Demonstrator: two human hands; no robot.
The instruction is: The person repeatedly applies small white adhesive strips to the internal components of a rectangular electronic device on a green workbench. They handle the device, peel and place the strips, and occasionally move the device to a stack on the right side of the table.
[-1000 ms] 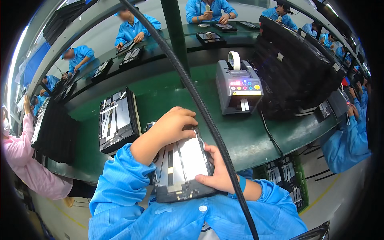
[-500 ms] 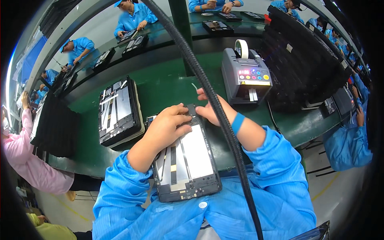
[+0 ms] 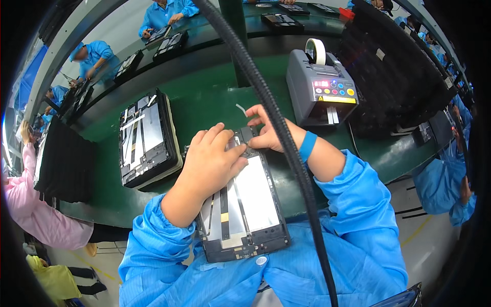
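Observation:
An opened tablet (image 3: 261, 197), its pale battery and black inner parts showing, lies tilted between the table edge and my body. My left hand (image 3: 212, 158) is bent over its upper left part, with thumb and forefinger pressing near the top. At the upper right end is my right hand (image 3: 268, 134), its thumb tip down on the black top part close to the left fingertips. A short pale strip of tape (image 3: 241, 108) sticks out from its raised fingertip. What lies under the fingers is hidden.
A grey tape dispenser (image 3: 321, 92) with a tape roll stands beyond my right hand. Left of me lie stacked opened tablets (image 3: 148, 140) and a tall black stack (image 3: 66, 161). More black stacks (image 3: 394, 77) rise at right. A black cable (image 3: 273, 110) crosses the view; co-workers sit around.
My right thumb has moved inward, closer to the left fingertips at the tablet's top. The left hand has shifted slightly on the tablet. The whole view has shifted a little.

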